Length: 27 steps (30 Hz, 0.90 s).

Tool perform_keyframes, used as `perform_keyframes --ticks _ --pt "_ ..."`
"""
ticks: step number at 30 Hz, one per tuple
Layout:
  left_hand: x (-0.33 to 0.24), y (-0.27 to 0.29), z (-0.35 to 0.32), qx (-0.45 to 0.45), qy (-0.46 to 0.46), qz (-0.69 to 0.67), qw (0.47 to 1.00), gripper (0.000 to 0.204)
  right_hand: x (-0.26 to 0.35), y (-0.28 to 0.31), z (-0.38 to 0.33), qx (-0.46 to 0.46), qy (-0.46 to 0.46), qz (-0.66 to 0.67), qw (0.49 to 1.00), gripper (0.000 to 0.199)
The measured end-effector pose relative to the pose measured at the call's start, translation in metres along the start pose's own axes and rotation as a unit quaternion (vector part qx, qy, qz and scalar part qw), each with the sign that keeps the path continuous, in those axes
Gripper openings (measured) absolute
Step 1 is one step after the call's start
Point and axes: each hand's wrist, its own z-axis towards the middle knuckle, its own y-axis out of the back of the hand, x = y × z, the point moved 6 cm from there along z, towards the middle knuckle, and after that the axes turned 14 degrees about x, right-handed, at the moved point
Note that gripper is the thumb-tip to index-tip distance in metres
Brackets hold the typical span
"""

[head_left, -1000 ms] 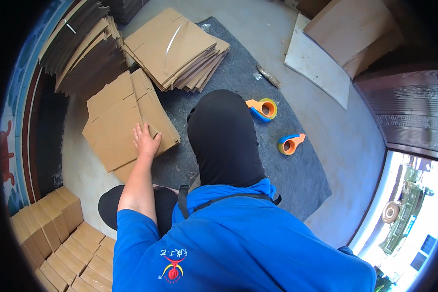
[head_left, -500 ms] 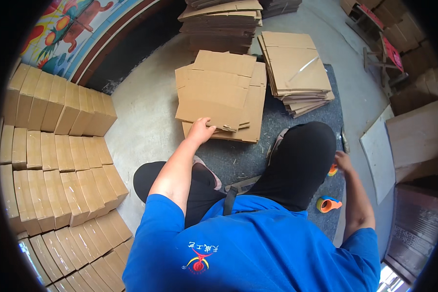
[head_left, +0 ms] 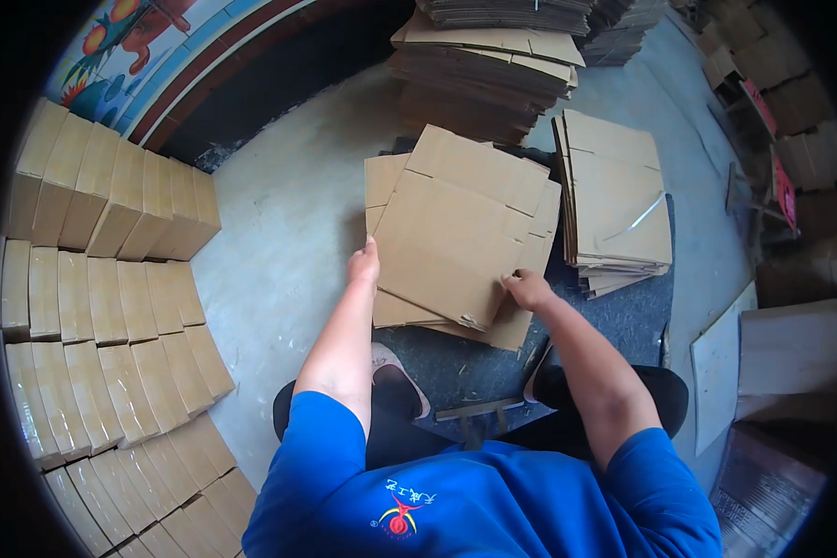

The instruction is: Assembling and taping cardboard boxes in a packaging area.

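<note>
A flattened cardboard box (head_left: 456,223) lies turned at an angle on top of a low stack of flat cardboard (head_left: 381,179) in front of me. My left hand (head_left: 365,263) is closed on its left edge, with the thumb on top. Near the lower right corner, my right hand (head_left: 530,290) pinches the opposite edge, its fingers curled. The flaps at the far end of the flat box are marked off by slots and a crease. The fingers under the cardboard are hidden.
Another stack of flat cardboard (head_left: 614,177) stands to the right on the dark mat (head_left: 623,321), with a shiny strip (head_left: 640,216) on it. A taller cardboard pile (head_left: 484,65) is behind. Rows of closed cartons (head_left: 102,298) line the left; a pale board (head_left: 716,367) lies right.
My right hand has left the orange tape dispenser area at my right and come to the cardboard. My left hand has shifted to the left edge. The top flat box has turned askew.
</note>
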Motion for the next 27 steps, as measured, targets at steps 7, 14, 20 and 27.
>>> perform_keyframes --ticks 7,14,20,27 --pt "-0.022 -0.058 -0.063 -0.03 -0.12 0.233 0.965 0.074 -0.044 -0.027 -0.03 -0.205 -0.095 0.146 0.963 0.051" --pt "-0.036 -0.081 -0.078 0.021 -0.17 0.25 0.953 0.076 -0.083 -0.055 -0.057 -0.192 -0.141 0.17 0.956 0.059" --pt "-0.048 -0.086 -0.063 0.089 -0.086 0.249 0.961 0.082 -0.078 -0.016 -0.05 -0.334 -0.051 0.132 0.932 0.072" --pt "-0.048 -0.079 -0.056 0.178 -0.123 0.259 0.941 0.083 -0.073 -0.001 -0.033 -0.283 0.049 0.099 0.953 0.075"
